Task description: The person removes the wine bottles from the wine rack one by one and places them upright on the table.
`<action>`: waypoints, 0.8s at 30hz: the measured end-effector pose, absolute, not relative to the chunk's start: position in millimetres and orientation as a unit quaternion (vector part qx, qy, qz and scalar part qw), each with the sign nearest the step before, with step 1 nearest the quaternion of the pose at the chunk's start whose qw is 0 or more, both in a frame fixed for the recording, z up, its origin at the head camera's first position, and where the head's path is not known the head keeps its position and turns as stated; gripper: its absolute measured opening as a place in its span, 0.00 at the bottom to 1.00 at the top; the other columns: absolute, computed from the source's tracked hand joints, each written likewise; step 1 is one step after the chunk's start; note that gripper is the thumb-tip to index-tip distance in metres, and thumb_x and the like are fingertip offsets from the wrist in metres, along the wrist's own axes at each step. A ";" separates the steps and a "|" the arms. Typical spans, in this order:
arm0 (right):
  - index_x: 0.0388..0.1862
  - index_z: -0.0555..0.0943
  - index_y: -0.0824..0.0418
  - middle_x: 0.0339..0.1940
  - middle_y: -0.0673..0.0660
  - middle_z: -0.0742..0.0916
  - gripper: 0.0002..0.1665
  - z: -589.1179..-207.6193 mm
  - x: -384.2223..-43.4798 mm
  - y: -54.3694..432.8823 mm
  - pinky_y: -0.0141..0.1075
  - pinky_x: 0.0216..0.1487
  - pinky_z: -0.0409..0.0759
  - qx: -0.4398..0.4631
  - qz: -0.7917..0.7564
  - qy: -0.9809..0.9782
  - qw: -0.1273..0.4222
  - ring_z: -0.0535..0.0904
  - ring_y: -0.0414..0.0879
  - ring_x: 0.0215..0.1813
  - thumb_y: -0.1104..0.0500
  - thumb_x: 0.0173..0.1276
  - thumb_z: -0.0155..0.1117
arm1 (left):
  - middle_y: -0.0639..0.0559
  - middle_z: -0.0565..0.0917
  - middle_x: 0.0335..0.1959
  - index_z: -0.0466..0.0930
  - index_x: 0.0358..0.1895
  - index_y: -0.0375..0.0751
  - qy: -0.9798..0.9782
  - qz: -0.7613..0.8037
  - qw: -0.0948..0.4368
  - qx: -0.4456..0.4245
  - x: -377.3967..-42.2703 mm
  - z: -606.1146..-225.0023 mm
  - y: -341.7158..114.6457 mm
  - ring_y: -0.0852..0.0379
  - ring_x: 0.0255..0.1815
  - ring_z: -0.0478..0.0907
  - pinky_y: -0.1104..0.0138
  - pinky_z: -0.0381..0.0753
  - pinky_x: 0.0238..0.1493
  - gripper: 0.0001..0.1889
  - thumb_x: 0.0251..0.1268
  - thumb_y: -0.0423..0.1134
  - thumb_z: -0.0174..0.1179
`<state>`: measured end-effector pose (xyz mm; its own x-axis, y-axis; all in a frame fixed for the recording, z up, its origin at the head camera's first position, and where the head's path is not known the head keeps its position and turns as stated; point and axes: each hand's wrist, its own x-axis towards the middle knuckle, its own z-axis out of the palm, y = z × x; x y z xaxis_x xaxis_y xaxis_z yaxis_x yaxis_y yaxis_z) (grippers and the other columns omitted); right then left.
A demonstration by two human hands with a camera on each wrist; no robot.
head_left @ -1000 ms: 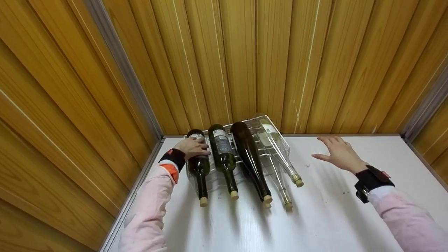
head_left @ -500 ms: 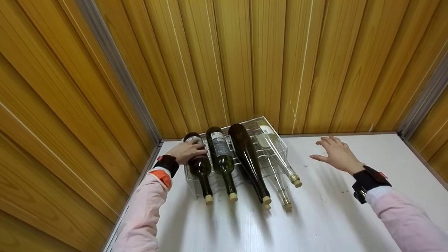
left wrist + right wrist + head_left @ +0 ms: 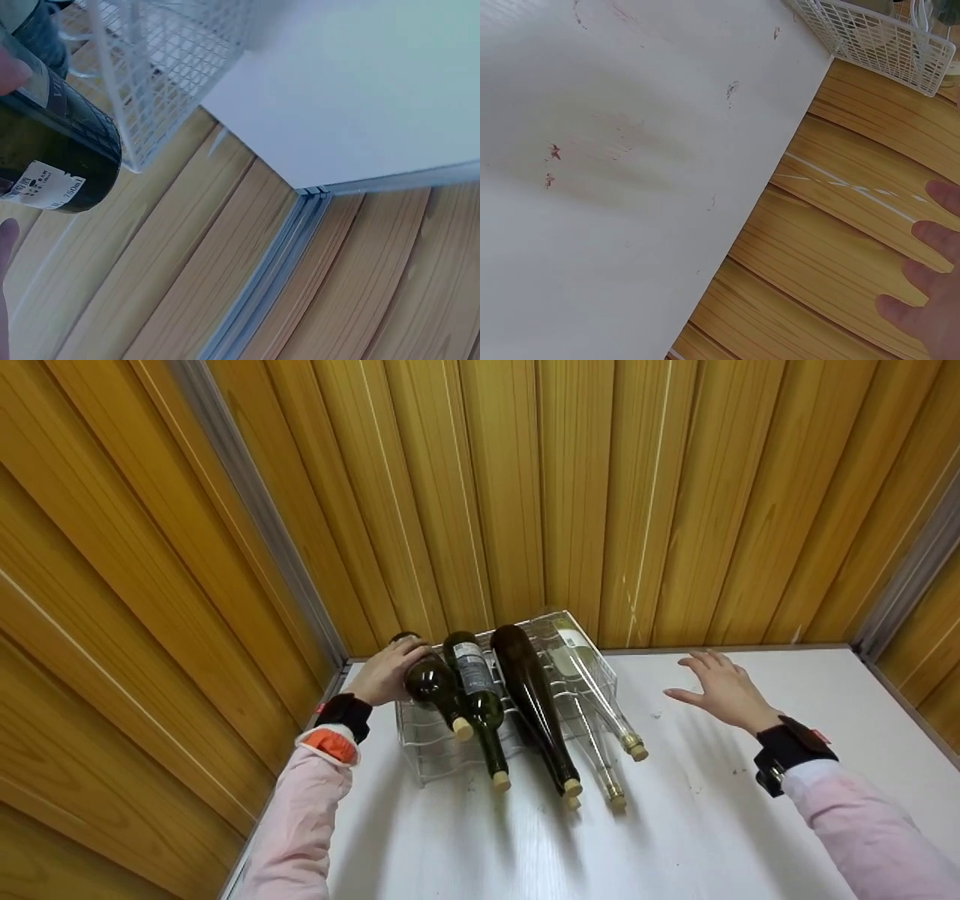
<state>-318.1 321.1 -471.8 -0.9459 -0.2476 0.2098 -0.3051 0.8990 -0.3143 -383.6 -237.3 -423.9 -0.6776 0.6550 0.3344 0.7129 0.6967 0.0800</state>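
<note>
My left hand (image 3: 390, 669) grips a dark green wine bottle (image 3: 429, 681) around its body at the left end of a white wire bottle rack (image 3: 409, 754). The bottle is tilted, its corked neck raised and angled over the neighbouring bottle. In the left wrist view the bottle's base (image 3: 90, 165) and small white label show beside the rack's mesh side. A labelled green bottle (image 3: 474, 679), a brown bottle (image 3: 529, 690) and clear bottles (image 3: 592, 690) lie in the rack, corks forward. My right hand (image 3: 726, 690) hovers over the table right of the rack, fingers spread, holding nothing.
The rack stands on a white table (image 3: 675, 840) near its back edge, against yellow wood-panelled walls (image 3: 510, 495). A grey metal corner strip (image 3: 255, 502) runs up at the left. A further cork (image 3: 574, 803) shows beneath the brown bottle's neck.
The left bottle's neck has swung up and to the right, its cork leaving the front of the rack. My left hand has shifted slightly up and left with it. The right hand stays put.
</note>
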 end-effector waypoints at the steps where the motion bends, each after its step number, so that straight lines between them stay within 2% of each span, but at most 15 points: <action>1: 0.73 0.74 0.77 0.76 0.82 0.76 0.41 -471.3 -318.6 320.9 0.82 0.73 0.66 0.141 0.179 -0.970 0.082 0.66 0.84 0.79 0.46 0.78 0.70 | 0.30 0.82 0.71 0.79 0.69 0.34 -0.911 -0.116 0.146 -0.369 -383.9 -422.9 -236.5 0.25 0.74 0.77 0.32 0.78 0.74 0.45 0.40 0.28 0.89; 4: 0.77 0.70 0.78 0.76 0.82 0.75 0.44 -469.2 -320.8 320.0 0.82 0.75 0.65 0.137 0.194 -0.969 0.075 0.65 0.84 0.79 0.45 0.80 0.69 | 0.27 0.80 0.73 0.78 0.67 0.30 -0.906 -0.161 0.167 -0.354 -385.3 -420.9 -232.2 0.22 0.77 0.74 0.25 0.71 0.76 0.44 0.40 0.26 0.88; 6: 0.78 0.68 0.78 0.77 0.83 0.74 0.46 -467.8 -322.2 318.8 0.81 0.76 0.64 0.133 0.204 -0.967 0.070 0.65 0.83 0.79 0.44 0.81 0.68 | 0.25 0.80 0.71 0.77 0.65 0.29 -0.899 -0.194 0.188 -0.346 -386.2 -419.3 -227.3 0.21 0.76 0.74 0.22 0.67 0.75 0.43 0.39 0.25 0.86; 9: 0.79 0.66 0.79 0.77 0.84 0.73 0.47 -466.1 -323.4 316.2 0.78 0.78 0.64 0.130 0.218 -0.965 0.063 0.65 0.83 0.80 0.44 0.82 0.67 | 0.24 0.82 0.62 0.76 0.61 0.28 -0.886 -0.228 0.223 -0.336 -386.6 -415.9 -218.1 0.22 0.70 0.78 0.19 0.66 0.74 0.40 0.36 0.23 0.82; 13: 0.80 0.65 0.79 0.78 0.84 0.73 0.47 -463.7 -324.4 311.7 0.76 0.79 0.65 0.127 0.240 -0.961 0.055 0.65 0.83 0.80 0.44 0.82 0.67 | 0.28 0.79 0.53 0.73 0.58 0.31 -0.874 -0.251 0.270 -0.317 -386.7 -410.0 -201.1 0.24 0.60 0.81 0.20 0.67 0.75 0.39 0.35 0.24 0.81; 16: 0.81 0.64 0.79 0.80 0.83 0.72 0.48 -461.0 -325.8 309.5 0.75 0.80 0.64 0.122 0.259 -0.957 0.044 0.64 0.83 0.81 0.43 0.83 0.66 | 0.29 0.76 0.51 0.72 0.57 0.32 -0.863 -0.262 0.305 -0.305 -386.9 -404.1 -185.2 0.26 0.56 0.79 0.24 0.72 0.73 0.40 0.34 0.28 0.84; 20: 0.83 0.62 0.78 0.81 0.83 0.70 0.49 -456.2 -328.0 308.7 0.76 0.81 0.62 0.112 0.280 -0.953 0.031 0.61 0.83 0.82 0.42 0.84 0.64 | 0.31 0.73 0.49 0.71 0.57 0.31 -0.855 -0.258 0.332 -0.304 -389.3 -394.4 -163.8 0.30 0.52 0.77 0.34 0.81 0.63 0.42 0.33 0.32 0.85; 22: 0.83 0.61 0.78 0.82 0.83 0.69 0.50 -453.9 -328.8 308.1 0.77 0.81 0.61 0.107 0.288 -0.951 0.026 0.60 0.83 0.83 0.42 0.85 0.63 | 0.33 0.71 0.48 0.71 0.56 0.31 -0.855 -0.254 0.337 -0.302 -390.9 -390.2 -154.6 0.32 0.51 0.76 0.38 0.82 0.57 0.42 0.34 0.34 0.86; 24: 0.84 0.60 0.78 0.82 0.83 0.68 0.50 -452.0 -329.2 307.1 0.77 0.81 0.59 0.101 0.300 -0.948 0.018 0.59 0.83 0.83 0.41 0.85 0.62 | 0.34 0.71 0.47 0.71 0.56 0.31 -0.857 -0.248 0.342 -0.296 -392.0 -386.9 -146.4 0.34 0.50 0.75 0.40 0.82 0.56 0.42 0.34 0.37 0.87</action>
